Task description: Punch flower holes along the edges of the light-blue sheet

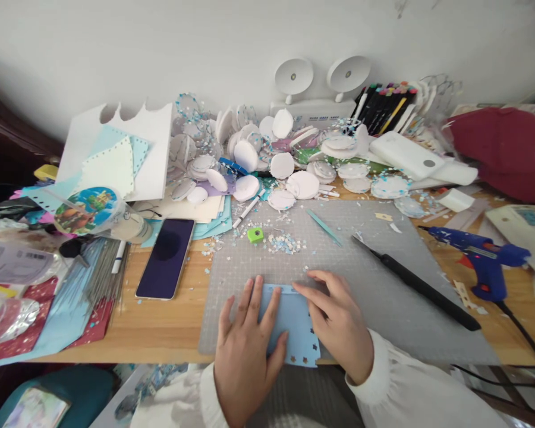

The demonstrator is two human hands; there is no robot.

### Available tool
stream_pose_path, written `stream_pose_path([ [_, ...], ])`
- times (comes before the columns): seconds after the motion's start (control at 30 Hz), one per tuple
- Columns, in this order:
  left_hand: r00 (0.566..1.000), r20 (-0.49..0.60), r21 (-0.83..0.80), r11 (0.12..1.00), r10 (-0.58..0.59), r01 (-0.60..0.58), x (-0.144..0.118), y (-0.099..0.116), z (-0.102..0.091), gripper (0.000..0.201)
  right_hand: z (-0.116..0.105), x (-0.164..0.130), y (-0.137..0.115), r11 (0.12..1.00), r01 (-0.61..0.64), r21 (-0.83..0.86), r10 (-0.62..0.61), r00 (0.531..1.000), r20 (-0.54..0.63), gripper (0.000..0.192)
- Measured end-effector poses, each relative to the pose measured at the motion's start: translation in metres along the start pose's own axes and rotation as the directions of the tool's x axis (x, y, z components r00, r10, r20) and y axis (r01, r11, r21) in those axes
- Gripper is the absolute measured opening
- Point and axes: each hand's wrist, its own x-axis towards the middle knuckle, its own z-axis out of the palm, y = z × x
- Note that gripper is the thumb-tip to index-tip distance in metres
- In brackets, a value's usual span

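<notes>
Fingertip-first: left hand (245, 348) lies flat, fingers spread, pressing the pale blue punched paper sheet (294, 327); right hand (336, 318) w/ fingers half curled pins its top edge, gripping nothing. Sheet sits at near edge of the grey gridded cutting mat (383, 285), on a light wooden desk (169, 327). Beyond: small green punch (255, 235), dark smartphone (166, 257), blue glue gun (484, 261), white wall (232, 47).
</notes>
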Motion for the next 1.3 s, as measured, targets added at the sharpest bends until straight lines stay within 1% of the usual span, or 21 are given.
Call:
stream_pose_path([
  [0.17, 1.0, 0.004, 0.005, 1.0, -0.01, 0.01, 0.0, 0.004, -0.002, 0.054, -0.001, -0.001, 0.001, 0.999, 0.036, -0.002, -0.036, 0.999, 0.002, 0.038],
  [0.33, 1.0, 0.018, -0.004, 1.0, -0.017, 0.017, 0.0, 0.007, -0.005, 0.056, -0.001, -0.002, 0.001, 0.999, 0.031, -0.01, -0.031, 1.0, -0.002, 0.038],
  [0.43, 1.0, 0.025, -0.016, 1.0, -0.013, 0.013, 0.002, 0.008, -0.007, 0.057, -0.003, -0.003, 0.0, 0.999, 0.032, -0.034, -0.032, 0.999, 0.021, 0.039],
  [0.57, 1.0, 0.021, -0.028, 1.0, -0.003, 0.003, 0.003, 0.008, -0.008, 0.058, -0.007, -0.005, 0.0, 0.996, 0.024, -0.085, -0.017, 0.996, 0.084, 0.042],
  [0.63, 1.0, 0.015, -0.029, 1.0, 0.002, -0.002, 0.003, 0.007, -0.008, 0.059, -0.011, -0.008, 0.002, 0.993, 0.012, -0.121, 0.0, 0.995, 0.102, 0.043],
  [0.73, 1.0, 0.012, -0.033, 0.999, 0.008, -0.007, 0.002, 0.005, -0.007, 0.06, -0.017, -0.012, 0.008, 0.986, -0.001, -0.165, 0.017, 0.995, 0.095, 0.044],
  [0.9, 1.0, 0.006, -0.031, 0.999, 0.02, -0.02, 0.0, 0.004, -0.005, 0.063, -0.022, -0.018, 0.017, 0.979, 0.001, -0.205, 0.02, 0.995, 0.1, 0.045],
  [0.97, 1.0, -0.019, -0.026, 1.0, 0.015, -0.016, 0.001, 0.006, -0.003, 0.067, -0.022, -0.019, 0.016, 0.979, 0.022, -0.201, -0.001, 0.995, 0.104, 0.044],
  [1.03, 0.999, -0.051, -0.021, 1.0, 0.009, -0.01, 0.002, 0.01, -0.001, 0.07, -0.022, -0.02, 0.012, 0.981, 0.072, -0.179, -0.05, 0.991, 0.124, 0.045],
  [1.07, 0.998, -0.066, -0.02, 1.0, 0.006, -0.007, 0.003, 0.012, 0.0, 0.07, -0.022, -0.02, 0.01, 0.981, 0.111, -0.16, -0.087, 0.985, 0.152, 0.047],
  [1.13, 0.996, -0.091, -0.024, 1.0, 0.006, -0.008, 0.004, 0.014, 0.001, 0.069, -0.023, -0.018, 0.007, 0.973, 0.201, -0.112, -0.171, 0.957, 0.233, 0.05],
  [1.2, 0.995, -0.099, -0.051, 0.998, 0.03, -0.035, 0.005, 0.008, -0.003, 0.065, -0.023, -0.017, 0.006, 0.965, 0.253, -0.069, -0.222, 0.928, 0.301, 0.05],
  [1.23, 0.994, -0.103, -0.074, 0.996, 0.048, -0.055, 0.006, 0.002, -0.006, 0.063, -0.023, -0.016, 0.006, 0.964, 0.259, -0.059, -0.228, 0.922, 0.313, 0.048],
  [1.3, 0.99, -0.096, -0.121, 0.986, 0.1, -0.111, 0.011, -0.02, -0.017, 0.049, -0.022, -0.015, 0.006, 0.967, 0.249, -0.052, -0.222, 0.926, 0.304, 0.045],
])
